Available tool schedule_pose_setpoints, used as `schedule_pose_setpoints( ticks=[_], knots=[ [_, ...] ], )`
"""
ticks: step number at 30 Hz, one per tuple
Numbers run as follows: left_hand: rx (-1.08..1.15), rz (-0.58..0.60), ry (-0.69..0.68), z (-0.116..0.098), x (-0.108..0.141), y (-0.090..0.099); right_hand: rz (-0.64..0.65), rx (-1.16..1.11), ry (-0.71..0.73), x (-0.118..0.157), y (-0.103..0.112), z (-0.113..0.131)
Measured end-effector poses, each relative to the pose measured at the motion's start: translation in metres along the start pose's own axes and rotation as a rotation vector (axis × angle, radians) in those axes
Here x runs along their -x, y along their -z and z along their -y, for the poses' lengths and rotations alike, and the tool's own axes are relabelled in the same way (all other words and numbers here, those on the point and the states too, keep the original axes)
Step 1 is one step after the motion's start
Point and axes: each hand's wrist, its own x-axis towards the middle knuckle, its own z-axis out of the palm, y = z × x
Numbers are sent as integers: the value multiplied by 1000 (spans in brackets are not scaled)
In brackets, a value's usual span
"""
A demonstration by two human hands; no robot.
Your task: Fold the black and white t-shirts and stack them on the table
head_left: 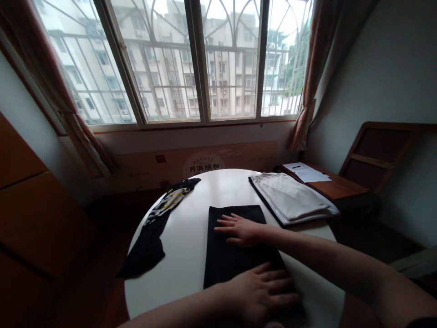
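A black folded cloth (223, 257), perhaps a garment, lies flat as a long rectangle on the round white table (186, 255). My right hand (239, 230) rests on its far part, palm down, with the fingers spread toward the left. Nearer to me, my left hand (262, 291) lies over the near part of the same cloth, its fingers apart and pointing right; it is slightly blurred. Neither hand grips anything. The near end of the cloth is partly hidden beneath my left hand and forearm.
Along the table's left edge lies a crumpled black garment (145, 250) with a white and yellow pattern. A stack of folded white and grey cloth (293, 196) is at the back right. Beyond it, papers (307, 173) lie on a wooden chair (344, 186). Windows stand behind the table.
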Motion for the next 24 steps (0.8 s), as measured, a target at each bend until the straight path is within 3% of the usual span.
schedule_pose_setpoints(
  ticks=[4,9,13,16,18,20,24],
  knots=[
    [-202,-31,-56,4,5,-14,35,29,-52,-5,-6,-5],
    [-479,-141,-101,9,4,-27,77,85,-127,-24,0,-32],
    [-510,-173,-93,8,5,-31,80,106,-240,-40,8,-55],
    [-499,-181,-80,6,7,-29,55,139,-300,-48,14,-54],
    [-500,-170,-83,5,9,-26,5,162,-273,-52,13,-42],
    [-498,-158,-87,5,10,-23,-22,157,-154,-58,7,-25],
    [-450,-162,-85,3,10,-21,78,112,23,-71,-9,-7]
  ],
)
